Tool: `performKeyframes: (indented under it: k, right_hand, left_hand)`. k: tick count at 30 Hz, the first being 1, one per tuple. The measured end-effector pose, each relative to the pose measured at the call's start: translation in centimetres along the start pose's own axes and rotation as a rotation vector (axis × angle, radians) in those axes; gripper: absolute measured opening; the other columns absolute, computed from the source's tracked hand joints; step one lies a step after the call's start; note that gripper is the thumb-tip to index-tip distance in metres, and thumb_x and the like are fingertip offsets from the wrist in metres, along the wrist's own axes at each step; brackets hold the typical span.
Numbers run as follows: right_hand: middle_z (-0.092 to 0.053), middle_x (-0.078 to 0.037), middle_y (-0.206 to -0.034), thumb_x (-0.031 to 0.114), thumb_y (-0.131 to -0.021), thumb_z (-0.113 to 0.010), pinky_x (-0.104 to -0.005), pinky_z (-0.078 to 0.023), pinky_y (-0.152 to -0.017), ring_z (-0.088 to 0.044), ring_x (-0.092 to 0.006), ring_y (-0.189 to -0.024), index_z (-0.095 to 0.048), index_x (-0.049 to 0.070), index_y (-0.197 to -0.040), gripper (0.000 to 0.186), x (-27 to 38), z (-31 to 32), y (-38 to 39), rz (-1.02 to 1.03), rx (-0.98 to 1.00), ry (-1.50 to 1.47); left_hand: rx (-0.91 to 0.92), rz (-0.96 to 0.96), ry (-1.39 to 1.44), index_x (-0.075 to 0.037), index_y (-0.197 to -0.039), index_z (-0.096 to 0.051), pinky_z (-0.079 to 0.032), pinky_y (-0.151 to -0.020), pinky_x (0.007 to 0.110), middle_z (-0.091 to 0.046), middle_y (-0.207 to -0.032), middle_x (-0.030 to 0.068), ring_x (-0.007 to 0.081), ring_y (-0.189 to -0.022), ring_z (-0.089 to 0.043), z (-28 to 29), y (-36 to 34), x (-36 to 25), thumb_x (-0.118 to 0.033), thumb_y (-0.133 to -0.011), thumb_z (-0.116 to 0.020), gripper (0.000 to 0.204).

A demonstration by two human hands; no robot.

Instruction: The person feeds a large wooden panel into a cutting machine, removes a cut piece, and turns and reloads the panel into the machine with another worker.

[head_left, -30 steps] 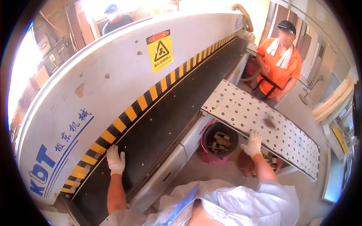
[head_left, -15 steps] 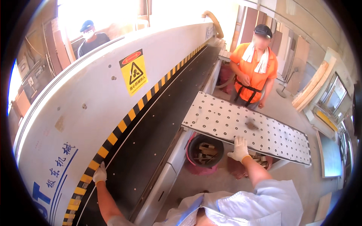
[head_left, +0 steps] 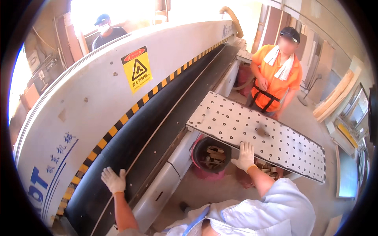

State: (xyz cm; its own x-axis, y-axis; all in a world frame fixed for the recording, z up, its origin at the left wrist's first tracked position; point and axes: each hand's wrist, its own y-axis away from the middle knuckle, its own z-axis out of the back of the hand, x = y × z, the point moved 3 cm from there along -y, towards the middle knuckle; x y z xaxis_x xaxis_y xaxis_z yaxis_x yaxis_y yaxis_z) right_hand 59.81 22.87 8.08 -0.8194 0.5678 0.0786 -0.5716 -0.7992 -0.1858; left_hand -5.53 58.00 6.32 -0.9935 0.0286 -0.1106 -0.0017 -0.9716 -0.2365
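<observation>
While your left hand (head_left: pixel 113 181) splays over the board (head_left: pixel 134 135) and right hand (head_left: pixel 245 156) spreads on the table (head_left: pixel 277 146), looks like positioning, so next needs even guiding.

On the pale machine cover (head_left: pixel 94 110), a yellow warning sticker (head_left: pixel 137 71) sits between the upper and lower edges, with a red oval heading, a black triangle around a fan-like symbol and dark wording beneath. Large blue letters (head_left: pixel 39 180) and smaller brush-style characters (head_left: pixel 55 160) run near its lower left corner; bluish lettering (head_left: pixel 226 30) at its far end seems partly washed out.
</observation>
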Motion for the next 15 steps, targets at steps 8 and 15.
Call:
performKeyframes:
  k: [8,15]
  right_hand:
    - [-0.044,-0.033,-0.177,0.048,-0.081,-0.100,-0.0668,-0.024,-0.142,-0.034,-0.0548,-0.170,-0.043,-0.006,-0.174,0.122,-2.0,0.2,0.7,0.275,0.046,-0.150]
    - [-0.045,-0.031,-0.187,0.050,-0.106,-0.088,-0.0540,-0.029,-0.146,-0.039,-0.0461,-0.175,-0.046,-0.005,-0.180,0.101,-10.2,-4.7,0.5,0.428,0.054,-0.453]
  left_hand:
    - [0.071,-0.027,0.099,0.000,-0.172,-0.046,-0.034,-0.135,0.064,-0.057,-0.164,0.0279,0.0506,-0.156,-0.048,6.3,25.7,-13.8,-0.058,-0.078,-0.102,0.124]
    - [0.141,-0.025,0.140,-0.001,-0.169,-0.056,-0.039,-0.131,0.064,-0.064,-0.157,0.0314,0.0500,-0.152,-0.056,13.5,41.4,-25.7,-0.030,-0.086,-0.087,0.093]
